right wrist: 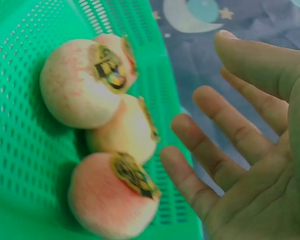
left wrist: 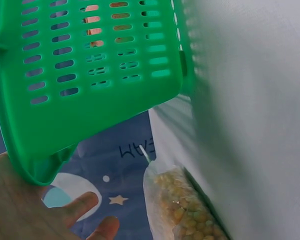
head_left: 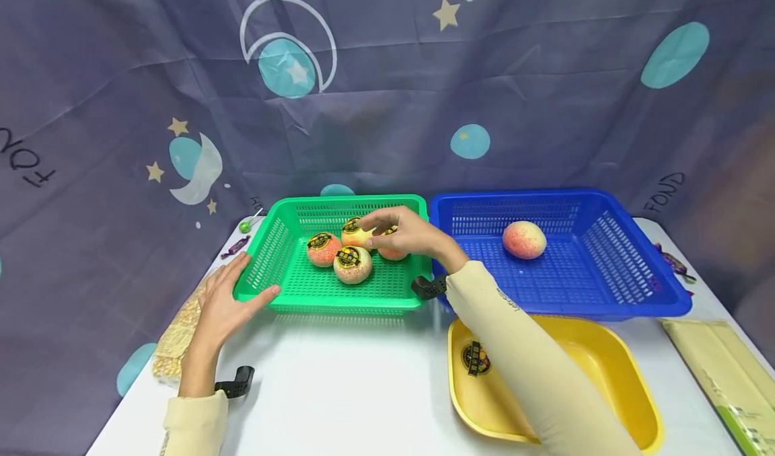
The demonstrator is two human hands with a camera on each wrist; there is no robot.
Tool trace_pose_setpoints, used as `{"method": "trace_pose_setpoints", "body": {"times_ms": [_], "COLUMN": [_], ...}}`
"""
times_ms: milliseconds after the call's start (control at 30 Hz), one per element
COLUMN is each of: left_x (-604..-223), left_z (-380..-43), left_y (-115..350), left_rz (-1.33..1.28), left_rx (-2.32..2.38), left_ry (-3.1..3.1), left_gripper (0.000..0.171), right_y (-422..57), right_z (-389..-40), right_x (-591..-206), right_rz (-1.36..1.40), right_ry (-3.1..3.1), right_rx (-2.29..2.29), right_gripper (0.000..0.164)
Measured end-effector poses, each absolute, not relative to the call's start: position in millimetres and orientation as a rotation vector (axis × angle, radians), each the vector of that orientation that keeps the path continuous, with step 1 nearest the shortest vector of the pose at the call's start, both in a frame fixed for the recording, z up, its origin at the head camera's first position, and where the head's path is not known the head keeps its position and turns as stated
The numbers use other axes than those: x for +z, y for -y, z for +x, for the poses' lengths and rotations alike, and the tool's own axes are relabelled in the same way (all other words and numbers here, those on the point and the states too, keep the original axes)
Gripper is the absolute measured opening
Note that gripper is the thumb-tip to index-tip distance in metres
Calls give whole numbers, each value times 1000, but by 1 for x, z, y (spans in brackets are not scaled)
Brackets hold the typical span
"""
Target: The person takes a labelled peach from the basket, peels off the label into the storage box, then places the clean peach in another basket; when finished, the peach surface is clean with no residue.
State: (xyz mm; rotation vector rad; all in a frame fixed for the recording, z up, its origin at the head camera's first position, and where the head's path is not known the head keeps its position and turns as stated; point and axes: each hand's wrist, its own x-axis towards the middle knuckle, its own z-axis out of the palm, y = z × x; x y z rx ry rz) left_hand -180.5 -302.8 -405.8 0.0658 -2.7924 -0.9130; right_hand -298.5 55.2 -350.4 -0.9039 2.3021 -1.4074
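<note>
Several peaches (head_left: 353, 265) with black-and-gold stickers lie in a green plastic basket (head_left: 339, 302). Over the basket's right half hovers my right hand (head_left: 404, 230), partly covering the rearmost peaches in the head view. The right wrist view shows its fingers (right wrist: 235, 125) spread and slightly bent, holding nothing, beside the stickered peaches (right wrist: 115, 195). At the green basket's left end is my left hand (head_left: 225, 307), fingers extended and thumb toward the front rim. In the left wrist view that hand (left wrist: 30, 210) meets the rim corner of the basket (left wrist: 90, 120).
A blue basket (head_left: 545, 305) on the right holds one peach (head_left: 524, 240) with no sticker showing. Before it stands a yellow tray (head_left: 636, 402) with a sticker (head_left: 475, 358) inside. A bag of yellowish kernels (head_left: 175, 342), a wrapped candy (head_left: 236, 246) and a lollipop (head_left: 245, 227) lie left.
</note>
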Motion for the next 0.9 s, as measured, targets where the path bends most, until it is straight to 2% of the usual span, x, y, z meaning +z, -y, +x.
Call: {"method": "trace_pose_setpoints", "body": {"times_ms": [333, 900], "left_x": [-406, -404], "left_z": [-180, -181], "left_y": [304, 304], "left_rz": [84, 93], "left_rx": [-907, -909], "left_ry": [2795, 2820], "left_gripper": [95, 97], "right_y": [-19, -4], "right_z": [-307, -315], "right_x": [-367, -379], "right_rz": [-927, -916], "right_ry": [-2232, -2163], "right_rx": [-1256, -1033], "right_gripper": [47, 59]}}
